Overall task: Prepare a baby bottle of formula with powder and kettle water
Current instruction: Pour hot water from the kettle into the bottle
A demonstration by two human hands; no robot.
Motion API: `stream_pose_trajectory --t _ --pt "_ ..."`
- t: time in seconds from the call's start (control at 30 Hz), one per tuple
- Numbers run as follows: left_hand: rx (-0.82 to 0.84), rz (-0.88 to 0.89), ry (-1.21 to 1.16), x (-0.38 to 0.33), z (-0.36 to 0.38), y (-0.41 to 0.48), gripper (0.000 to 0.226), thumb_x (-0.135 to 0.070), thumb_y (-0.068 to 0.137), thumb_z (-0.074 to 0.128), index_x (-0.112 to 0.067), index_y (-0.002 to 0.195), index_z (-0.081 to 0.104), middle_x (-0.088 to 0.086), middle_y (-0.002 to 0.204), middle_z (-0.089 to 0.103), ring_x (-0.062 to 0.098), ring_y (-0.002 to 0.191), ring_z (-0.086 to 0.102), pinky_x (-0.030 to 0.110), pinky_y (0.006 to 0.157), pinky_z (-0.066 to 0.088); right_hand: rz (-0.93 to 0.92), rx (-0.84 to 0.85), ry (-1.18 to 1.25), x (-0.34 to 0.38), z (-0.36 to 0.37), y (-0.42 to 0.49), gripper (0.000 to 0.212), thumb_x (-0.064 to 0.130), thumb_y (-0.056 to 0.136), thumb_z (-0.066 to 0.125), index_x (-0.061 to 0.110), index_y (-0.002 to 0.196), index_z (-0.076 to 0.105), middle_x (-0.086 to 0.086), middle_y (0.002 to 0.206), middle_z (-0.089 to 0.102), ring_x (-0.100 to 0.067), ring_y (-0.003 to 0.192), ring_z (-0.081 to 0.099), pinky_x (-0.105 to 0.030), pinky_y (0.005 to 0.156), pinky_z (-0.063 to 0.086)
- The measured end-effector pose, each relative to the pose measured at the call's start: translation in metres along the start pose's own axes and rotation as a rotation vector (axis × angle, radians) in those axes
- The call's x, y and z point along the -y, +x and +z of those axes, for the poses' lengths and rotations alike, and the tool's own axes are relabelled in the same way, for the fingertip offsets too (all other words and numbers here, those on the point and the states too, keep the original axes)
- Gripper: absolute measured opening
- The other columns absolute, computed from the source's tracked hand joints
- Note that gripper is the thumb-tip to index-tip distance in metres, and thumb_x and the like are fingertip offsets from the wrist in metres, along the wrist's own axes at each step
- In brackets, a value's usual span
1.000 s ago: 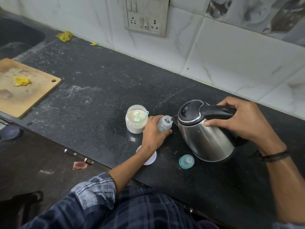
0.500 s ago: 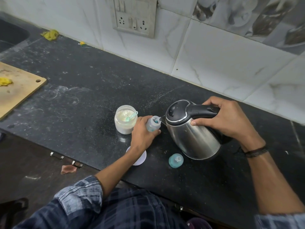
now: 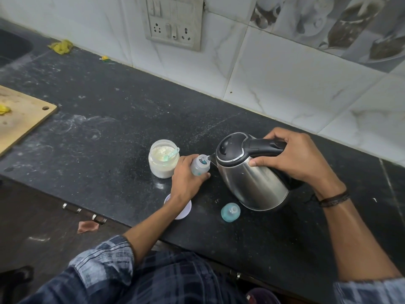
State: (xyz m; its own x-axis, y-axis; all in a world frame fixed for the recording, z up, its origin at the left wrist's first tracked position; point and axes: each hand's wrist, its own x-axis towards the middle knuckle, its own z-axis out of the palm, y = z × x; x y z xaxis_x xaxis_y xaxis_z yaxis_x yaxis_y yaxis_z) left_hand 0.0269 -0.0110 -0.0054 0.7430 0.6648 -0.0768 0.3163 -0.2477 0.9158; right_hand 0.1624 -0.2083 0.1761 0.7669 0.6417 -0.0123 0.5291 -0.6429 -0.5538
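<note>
My left hand [image 3: 186, 181] grips a small clear baby bottle [image 3: 199, 165] standing on the black counter [image 3: 105, 128]. My right hand [image 3: 293, 159] holds the black handle of a steel kettle [image 3: 252, 178], tilted left so its spout sits over the bottle's open mouth. A thin stream of water runs from spout to bottle. An open jar of pale formula powder [image 3: 164, 159] with a teal scoop in it stands just left of the bottle. The bottle's teal nipple cap [image 3: 230, 212] lies in front of the kettle.
A white lid [image 3: 185, 210] lies partly under my left wrist near the counter's front edge. A wooden cutting board [image 3: 19, 119] lies at the far left. A wall socket panel [image 3: 174, 21] is on the tiled wall behind. Yellow scraps [image 3: 61, 46] lie by the sink.
The view has shifted slightly. Both hands keep their hold, with the kettle still tipped at the bottle's mouth.
</note>
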Motion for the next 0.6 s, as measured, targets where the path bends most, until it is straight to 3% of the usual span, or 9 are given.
stream_pose_trajectory --t 0.6 --pt "-0.011 -0.02 -0.012 -0.0014 -0.0011 -0.0013 0.055 -0.022 0.074 0.09 -0.023 0.122 0.065 -0.007 0.12 0.06 0.014 0.109 0.059 0.038 0.101 0.049 -0.014 0.008 -0.002 -0.0003 -0.0005 0.0018 0.059 0.076 0.046 0.087 0.04 0.09 0.068 0.015 0.079 0.072 -0.013 0.079 0.069 -0.047 0.076 0.058"
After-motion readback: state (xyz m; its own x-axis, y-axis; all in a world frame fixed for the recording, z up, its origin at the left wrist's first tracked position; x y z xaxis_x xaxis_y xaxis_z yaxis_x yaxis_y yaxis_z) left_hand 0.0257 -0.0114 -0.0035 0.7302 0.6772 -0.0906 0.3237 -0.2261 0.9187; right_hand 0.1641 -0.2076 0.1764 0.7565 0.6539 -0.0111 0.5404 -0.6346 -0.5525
